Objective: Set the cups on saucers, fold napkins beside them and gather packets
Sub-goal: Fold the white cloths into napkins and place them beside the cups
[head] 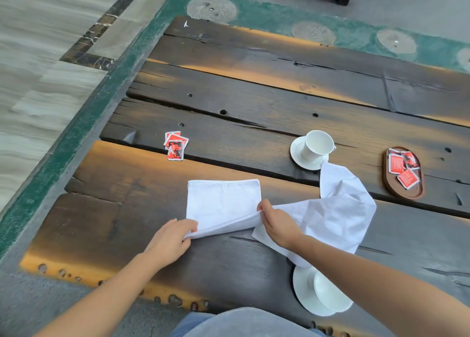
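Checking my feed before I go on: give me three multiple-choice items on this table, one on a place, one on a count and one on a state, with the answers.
1. Where does the loose pile of packets lie?
A. inside a cup
B. on the bare table, left of the far cup
C. on top of a napkin

2. How many cups stand on saucers?
A. one
B. two
C. four

3. What state is the left napkin in?
A. crumpled into a ball
B. spread out in one layer, untouched
C. folded into a rectangle, held at its near edge

Answers:
1 B: the pile sits on the planks, well left of the far cup.
2 B: the far cup and the near cup each sit on a saucer.
3 C: the left hand and right hand pinch its near corners.
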Tool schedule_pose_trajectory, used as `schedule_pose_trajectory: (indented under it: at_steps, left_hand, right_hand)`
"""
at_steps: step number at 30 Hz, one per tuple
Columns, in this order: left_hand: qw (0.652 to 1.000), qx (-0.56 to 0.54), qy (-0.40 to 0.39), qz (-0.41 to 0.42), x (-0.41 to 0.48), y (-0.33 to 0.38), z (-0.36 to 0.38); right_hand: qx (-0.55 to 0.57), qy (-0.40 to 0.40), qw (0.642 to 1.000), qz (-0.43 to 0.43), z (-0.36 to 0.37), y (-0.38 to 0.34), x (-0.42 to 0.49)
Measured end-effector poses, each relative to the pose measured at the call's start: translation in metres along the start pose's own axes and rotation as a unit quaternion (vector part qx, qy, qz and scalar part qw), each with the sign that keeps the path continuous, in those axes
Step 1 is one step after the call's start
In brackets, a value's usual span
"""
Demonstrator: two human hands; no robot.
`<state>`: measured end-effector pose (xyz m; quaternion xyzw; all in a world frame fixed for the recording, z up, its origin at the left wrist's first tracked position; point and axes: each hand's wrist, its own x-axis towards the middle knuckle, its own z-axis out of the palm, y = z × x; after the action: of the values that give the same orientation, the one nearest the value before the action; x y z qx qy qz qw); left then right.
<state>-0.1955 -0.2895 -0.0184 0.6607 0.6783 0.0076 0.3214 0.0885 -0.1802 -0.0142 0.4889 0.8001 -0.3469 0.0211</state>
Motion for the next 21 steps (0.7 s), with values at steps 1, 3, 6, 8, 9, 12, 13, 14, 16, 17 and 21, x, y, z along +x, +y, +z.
schedule_pose_trajectory:
  at_steps: [1,3,6,8,9,12,13,14,16,17,21]
  left_hand:
    - [1.0,-0.026,-0.003,-0.015,0.0,0.0,-0.001]
    - [0.995,-0.091,0.0,-0.043,0.0,-0.002,-0.004]
    - [0.982,-0.166,0.042,-0.074,0.003,-0.006,-0.007]
    - [0.969,-0.217,0.063,-0.097,0.007,-0.005,-0.008]
    - [0.962,-0.237,0.074,-0.111,0.01,-0.005,-0.008]
    - [0.94,-0.297,0.098,-0.134,0.016,-0.005,-0.008]
    - [0.932,-0.321,0.097,-0.137,0.017,-0.006,-0.008]
    - [0.926,-0.339,0.093,-0.14,0.018,-0.006,-0.008]
    - [0.92,-0.356,0.09,-0.139,0.019,-0.006,-0.006]
    - [0.92,-0.356,0.093,-0.138,0.019,-0.005,-0.006]
    - [0.932,-0.313,0.098,-0.155,0.023,-0.003,-0.004]
  right_hand:
    - [0.031,0.003,0.999,0.009,0.0,0.0,-0.001]
    - [0.078,-0.008,0.996,0.038,-0.001,0.002,-0.004]
    - [0.074,-0.052,0.994,0.06,-0.002,0.004,-0.003]
    - [0.077,-0.04,0.994,0.069,-0.002,0.002,0.001]
    - [0.081,-0.025,0.994,0.075,-0.002,0.001,0.002]
    - [0.081,-0.002,0.994,0.074,-0.002,-0.002,0.007]
    - [0.07,0.0,0.995,0.072,-0.003,-0.003,0.007]
    - [0.059,0.004,0.996,0.069,-0.002,-0.001,0.009]
    - [0.035,0.008,0.996,0.08,-0.002,0.0,0.013]
    - [0.021,0.009,0.996,0.084,-0.002,-0.001,0.014]
    - [-0.005,0.005,0.996,0.093,0.001,0.001,0.022]
